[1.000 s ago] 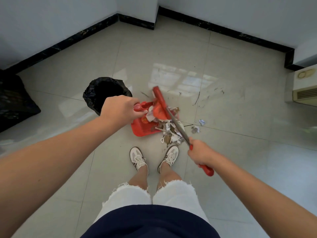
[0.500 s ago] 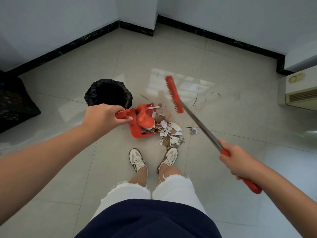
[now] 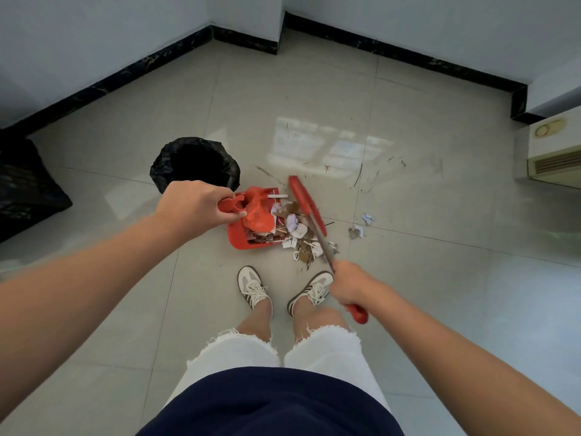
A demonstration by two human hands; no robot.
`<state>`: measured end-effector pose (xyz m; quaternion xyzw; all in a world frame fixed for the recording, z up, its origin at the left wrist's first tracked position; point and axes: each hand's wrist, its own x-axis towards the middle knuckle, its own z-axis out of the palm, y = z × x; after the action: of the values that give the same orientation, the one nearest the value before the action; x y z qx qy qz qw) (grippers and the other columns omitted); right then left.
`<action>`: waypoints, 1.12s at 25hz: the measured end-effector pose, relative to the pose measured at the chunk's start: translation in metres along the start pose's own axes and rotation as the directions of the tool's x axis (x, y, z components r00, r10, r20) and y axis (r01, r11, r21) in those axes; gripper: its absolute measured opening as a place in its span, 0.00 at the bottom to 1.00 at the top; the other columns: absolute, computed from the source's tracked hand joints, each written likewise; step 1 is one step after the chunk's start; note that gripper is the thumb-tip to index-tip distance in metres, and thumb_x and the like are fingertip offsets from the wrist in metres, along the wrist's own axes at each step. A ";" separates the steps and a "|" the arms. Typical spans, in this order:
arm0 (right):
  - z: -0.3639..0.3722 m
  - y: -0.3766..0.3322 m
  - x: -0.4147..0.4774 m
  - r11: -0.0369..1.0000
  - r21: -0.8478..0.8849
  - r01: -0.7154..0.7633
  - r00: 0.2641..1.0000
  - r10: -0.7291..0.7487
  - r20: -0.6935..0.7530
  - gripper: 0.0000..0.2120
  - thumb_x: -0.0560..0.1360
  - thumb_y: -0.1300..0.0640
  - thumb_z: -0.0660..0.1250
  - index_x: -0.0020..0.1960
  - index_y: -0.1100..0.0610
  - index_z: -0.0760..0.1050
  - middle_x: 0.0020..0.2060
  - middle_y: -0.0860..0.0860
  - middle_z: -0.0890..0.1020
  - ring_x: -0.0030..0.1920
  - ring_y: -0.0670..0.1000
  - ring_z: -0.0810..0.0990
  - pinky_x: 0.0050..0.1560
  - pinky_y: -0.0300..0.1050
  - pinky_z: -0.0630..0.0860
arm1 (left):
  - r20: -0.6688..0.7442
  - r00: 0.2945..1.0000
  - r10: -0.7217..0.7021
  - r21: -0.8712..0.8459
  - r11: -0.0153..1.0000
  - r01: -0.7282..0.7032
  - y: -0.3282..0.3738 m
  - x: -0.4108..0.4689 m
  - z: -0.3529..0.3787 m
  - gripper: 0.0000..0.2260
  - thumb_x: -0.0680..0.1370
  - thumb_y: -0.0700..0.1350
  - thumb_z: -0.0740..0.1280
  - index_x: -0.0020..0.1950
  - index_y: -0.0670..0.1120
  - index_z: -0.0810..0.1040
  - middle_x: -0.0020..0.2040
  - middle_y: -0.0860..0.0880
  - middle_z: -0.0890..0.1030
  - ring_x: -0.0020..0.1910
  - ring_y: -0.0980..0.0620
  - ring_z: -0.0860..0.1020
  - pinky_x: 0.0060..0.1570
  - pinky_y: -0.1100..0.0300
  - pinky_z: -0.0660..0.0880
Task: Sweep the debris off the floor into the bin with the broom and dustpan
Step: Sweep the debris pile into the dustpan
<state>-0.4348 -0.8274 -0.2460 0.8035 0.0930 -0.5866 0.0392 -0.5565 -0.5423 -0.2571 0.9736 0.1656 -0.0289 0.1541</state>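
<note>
My left hand (image 3: 194,202) grips the handle of a red dustpan (image 3: 242,236) that rests on the tiled floor just in front of my feet. My right hand (image 3: 349,283) holds the metal shaft of a red broom (image 3: 306,204), whose head lies along the right side of a pile of debris (image 3: 298,236): paper scraps, leaves and sticks, partly inside the pan and partly on the floor at its mouth. Two loose paper bits (image 3: 361,226) lie further right. The bin (image 3: 195,163), lined with a black bag, stands open just beyond the dustpan to the left.
A full black rubbish bag (image 3: 25,190) sits at the far left by the wall. A beige appliance (image 3: 553,152) stands at the right edge. Walls with black skirting close off the back. Dirt streaks (image 3: 364,177) mark the floor beyond the broom.
The broom head, lifted away to the far side half a second ago, has come back down against the debris beside the dustpan. My right hand moved inward towards my feet.
</note>
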 end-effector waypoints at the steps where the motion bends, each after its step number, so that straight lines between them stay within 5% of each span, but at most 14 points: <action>1: 0.007 -0.005 -0.003 1.000 -0.004 0.028 0.999 -0.028 0.018 0.15 0.69 0.69 0.52 0.54 0.61 0.69 0.40 0.64 0.81 0.32 0.64 0.84 0.26 0.55 0.79 | -0.007 1.000 0.000 -0.007 1.000 0.000 -0.002 -0.002 0.000 0.24 0.68 0.69 0.57 0.36 0.51 0.81 0.26 0.51 0.77 0.26 0.49 0.75 0.24 0.63 0.62; 3: 0.007 -0.007 -0.009 0.997 -0.015 0.077 0.996 -0.076 0.041 0.17 0.69 0.68 0.53 0.54 0.57 0.69 0.40 0.64 0.81 0.33 0.67 0.84 0.27 0.60 0.79 | -0.007 1.000 -0.024 -0.020 1.000 0.024 -0.010 -0.005 -0.002 0.24 0.67 0.69 0.58 0.37 0.52 0.81 0.26 0.52 0.77 0.26 0.49 0.75 0.25 0.62 0.64; 7: -0.039 0.012 -0.030 0.993 -0.002 0.122 0.993 -0.122 0.000 0.19 0.73 0.63 0.55 0.60 0.49 0.72 0.31 0.55 0.74 0.23 0.53 0.72 0.23 0.42 0.72 | 0.027 0.997 -0.077 -0.024 0.997 0.078 -0.017 -0.009 -0.007 0.24 0.67 0.70 0.58 0.39 0.54 0.82 0.26 0.55 0.74 0.27 0.52 0.71 0.27 0.63 0.62; 13: -0.080 0.064 -0.072 0.989 0.107 0.106 0.980 -0.086 -0.177 0.21 0.73 0.61 0.59 0.57 0.37 0.68 0.31 0.55 0.73 0.24 0.53 0.70 0.24 0.42 0.72 | 0.389 0.890 -0.239 0.001 0.966 0.259 0.006 -0.011 -0.016 0.19 0.68 0.68 0.67 0.53 0.60 0.80 0.43 0.59 0.81 0.43 0.55 0.76 0.45 0.56 0.77; 16: -0.094 0.085 -0.069 0.987 0.112 0.112 0.959 -0.078 -0.272 0.20 0.74 0.63 0.59 0.59 0.42 0.71 0.30 0.56 0.73 0.23 0.53 0.69 0.24 0.42 0.71 | 0.259 0.928 -0.267 -0.003 0.961 0.277 0.023 -0.024 -0.017 0.16 0.70 0.66 0.68 0.49 0.57 0.82 0.41 0.56 0.82 0.45 0.51 0.80 0.40 0.57 0.75; 20: -0.137 0.109 -0.060 0.975 0.203 0.094 0.956 -0.031 -0.293 0.24 0.75 0.66 0.63 0.68 0.50 0.70 0.30 0.56 0.70 0.21 0.50 0.66 0.19 0.36 0.66 | 0.069 0.916 -0.395 -0.161 0.902 0.401 0.050 -0.041 -0.044 0.16 0.68 0.63 0.72 0.35 0.51 0.76 0.26 0.55 0.71 0.35 0.48 0.76 0.32 0.59 0.66; 28: -0.191 0.139 -0.040 0.961 0.247 0.126 0.966 -0.062 -0.251 0.29 0.74 0.68 0.64 0.74 0.55 0.65 0.29 0.56 0.70 0.18 0.48 0.66 0.18 0.35 0.65 | -0.098 0.783 -0.614 -0.326 0.763 0.558 0.116 -0.128 -0.110 0.19 0.64 0.69 0.71 0.43 0.56 0.84 0.30 0.51 0.80 0.34 0.51 0.77 0.35 0.54 0.72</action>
<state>-0.2408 -0.9346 -0.1556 0.8615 0.0576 -0.4930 -0.1067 -0.6378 -0.6529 -0.1054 0.8382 0.4795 0.0454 0.2556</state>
